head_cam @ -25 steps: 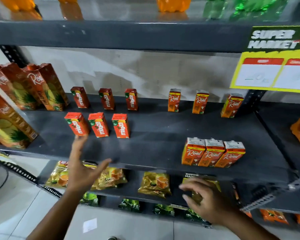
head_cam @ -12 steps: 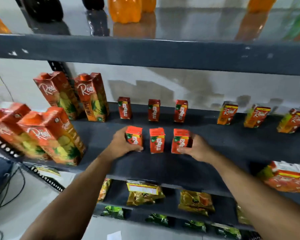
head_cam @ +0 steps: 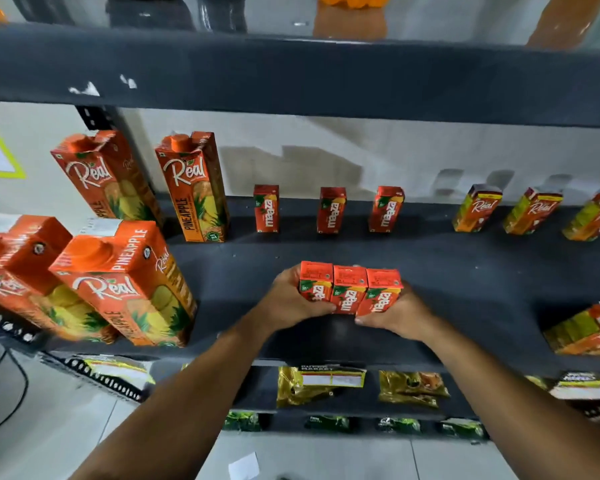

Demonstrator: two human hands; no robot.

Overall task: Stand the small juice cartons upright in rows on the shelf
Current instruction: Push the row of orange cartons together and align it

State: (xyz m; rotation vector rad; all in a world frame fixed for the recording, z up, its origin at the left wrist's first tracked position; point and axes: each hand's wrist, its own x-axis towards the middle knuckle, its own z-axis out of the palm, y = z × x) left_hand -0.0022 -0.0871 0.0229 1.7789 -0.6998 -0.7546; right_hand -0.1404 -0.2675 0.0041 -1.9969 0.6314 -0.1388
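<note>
Three small Maaza cartons stand upright, touching, near the shelf's front edge, pressed between left hand and right hand.

Left hand and right hand press three upright cartons together, touching, near the shelf front; three more cartons stand apart at the far edge

Three cartons abreast; tall cartons apparently left.
</note>
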